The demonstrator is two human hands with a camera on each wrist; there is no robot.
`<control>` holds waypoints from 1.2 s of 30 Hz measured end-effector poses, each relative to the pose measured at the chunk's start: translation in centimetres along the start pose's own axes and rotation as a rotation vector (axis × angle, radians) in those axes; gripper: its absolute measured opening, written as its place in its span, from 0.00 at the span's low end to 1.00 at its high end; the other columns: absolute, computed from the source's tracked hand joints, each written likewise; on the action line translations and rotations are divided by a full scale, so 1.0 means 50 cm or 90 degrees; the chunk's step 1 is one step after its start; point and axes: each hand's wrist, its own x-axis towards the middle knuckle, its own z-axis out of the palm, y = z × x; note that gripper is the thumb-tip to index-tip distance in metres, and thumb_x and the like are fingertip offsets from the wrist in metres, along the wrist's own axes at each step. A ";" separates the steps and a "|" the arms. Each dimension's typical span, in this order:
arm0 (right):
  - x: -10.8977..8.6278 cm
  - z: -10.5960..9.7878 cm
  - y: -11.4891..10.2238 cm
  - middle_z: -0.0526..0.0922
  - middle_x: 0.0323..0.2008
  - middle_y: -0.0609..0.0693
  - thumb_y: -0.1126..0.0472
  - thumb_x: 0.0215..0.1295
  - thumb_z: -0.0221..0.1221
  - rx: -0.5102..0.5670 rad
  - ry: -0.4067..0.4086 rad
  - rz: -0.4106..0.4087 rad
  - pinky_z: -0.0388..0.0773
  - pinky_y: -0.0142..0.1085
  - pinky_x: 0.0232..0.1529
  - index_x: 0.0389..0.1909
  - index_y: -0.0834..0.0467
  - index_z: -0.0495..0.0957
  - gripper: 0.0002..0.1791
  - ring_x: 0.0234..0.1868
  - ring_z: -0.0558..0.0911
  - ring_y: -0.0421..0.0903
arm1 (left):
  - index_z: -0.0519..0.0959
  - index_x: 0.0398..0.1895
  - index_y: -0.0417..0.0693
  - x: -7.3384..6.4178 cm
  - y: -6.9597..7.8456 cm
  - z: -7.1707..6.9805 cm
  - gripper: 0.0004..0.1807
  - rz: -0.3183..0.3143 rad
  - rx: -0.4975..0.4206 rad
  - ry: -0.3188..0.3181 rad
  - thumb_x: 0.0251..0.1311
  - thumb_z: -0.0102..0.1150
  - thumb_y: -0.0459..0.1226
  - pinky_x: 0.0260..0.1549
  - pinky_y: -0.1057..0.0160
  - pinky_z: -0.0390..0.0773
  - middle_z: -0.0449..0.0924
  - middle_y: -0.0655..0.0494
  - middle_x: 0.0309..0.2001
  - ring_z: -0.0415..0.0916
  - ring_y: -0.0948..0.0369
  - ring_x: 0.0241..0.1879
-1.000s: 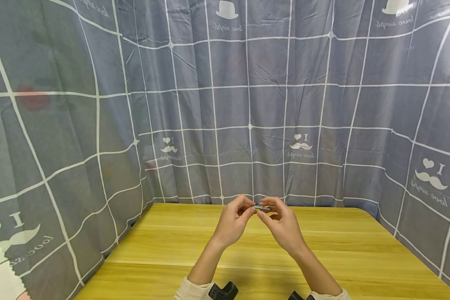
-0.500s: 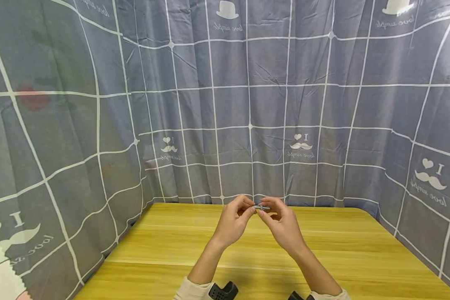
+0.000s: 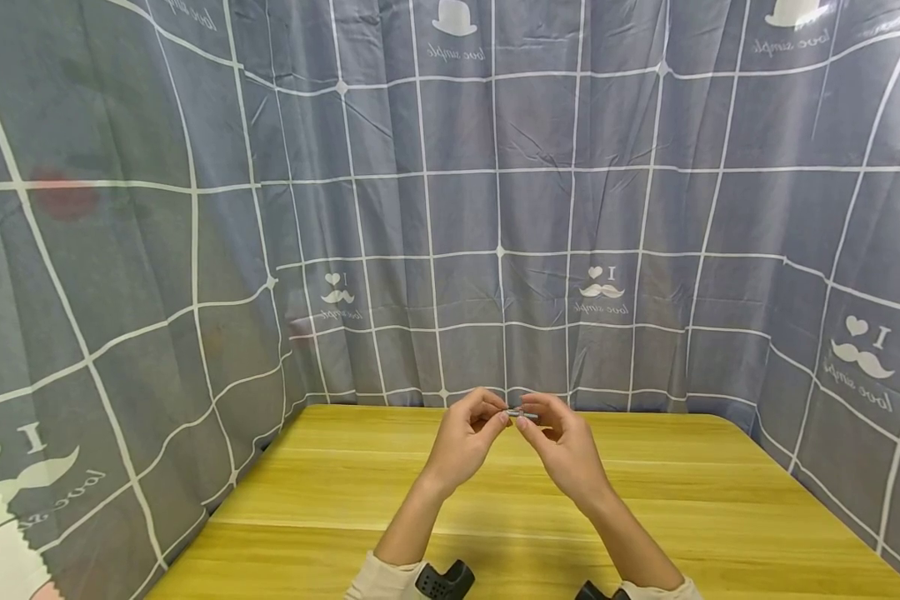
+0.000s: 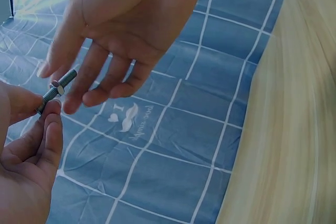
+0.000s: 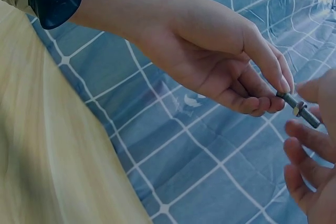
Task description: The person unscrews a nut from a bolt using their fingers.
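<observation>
In the head view my left hand (image 3: 459,442) and my right hand (image 3: 568,450) meet above the far part of the table. Thumb and fingers of the left hand pinch one end of a small metal bolt (image 5: 310,118). A hex nut (image 5: 299,108) sits partway along its threaded shank, seen in both wrist views. Around that nut the right hand (image 4: 123,30) has its thumb and index finger spread, with a gap showing between the fingertips and the nut. Its other fingers are loosely bent. The pinched end of the bolt is hidden by the left fingers.
A yellow wood-grain table (image 3: 330,500) lies under both forearms. Grey checked curtains (image 3: 390,208) hang close behind it and along both sides. Black wrist devices (image 3: 446,581) sit at the cuffs of light sleeves (image 3: 386,577).
Both hands stay almost in place. The bolt lies slightly more level than a second ago, and the right thumb and index finger have shifted a little around the nut.
</observation>
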 end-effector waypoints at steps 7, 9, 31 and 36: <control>0.002 0.001 0.000 0.85 0.49 0.51 0.65 0.74 0.62 -0.004 0.006 -0.004 0.80 0.40 0.48 0.52 0.60 0.83 0.09 0.48 0.84 0.50 | 0.80 0.43 0.40 0.001 0.005 0.000 0.02 0.000 -0.011 -0.003 0.73 0.59 0.30 0.37 0.64 0.78 0.85 0.53 0.35 0.81 0.59 0.36; 0.002 0.001 0.000 0.84 0.50 0.53 0.67 0.73 0.64 -0.001 0.002 -0.019 0.80 0.40 0.48 0.52 0.60 0.82 0.10 0.48 0.84 0.51 | 0.80 0.43 0.40 0.001 0.007 0.000 0.02 -0.002 -0.009 -0.003 0.73 0.59 0.29 0.38 0.63 0.78 0.85 0.54 0.35 0.81 0.59 0.36; -0.003 0.004 0.003 0.85 0.50 0.50 0.62 0.75 0.62 -0.011 0.019 -0.020 0.81 0.39 0.46 0.54 0.60 0.83 0.11 0.47 0.84 0.49 | 0.80 0.43 0.37 0.001 0.005 0.001 0.03 -0.004 -0.053 -0.004 0.73 0.59 0.29 0.40 0.63 0.78 0.85 0.49 0.36 0.81 0.59 0.37; -0.001 0.004 0.001 0.84 0.51 0.53 0.67 0.72 0.64 0.002 0.009 -0.047 0.81 0.39 0.46 0.56 0.60 0.81 0.14 0.48 0.84 0.51 | 0.80 0.44 0.36 0.001 0.006 0.003 0.03 -0.013 -0.052 0.005 0.72 0.58 0.27 0.39 0.64 0.78 0.85 0.48 0.37 0.81 0.59 0.37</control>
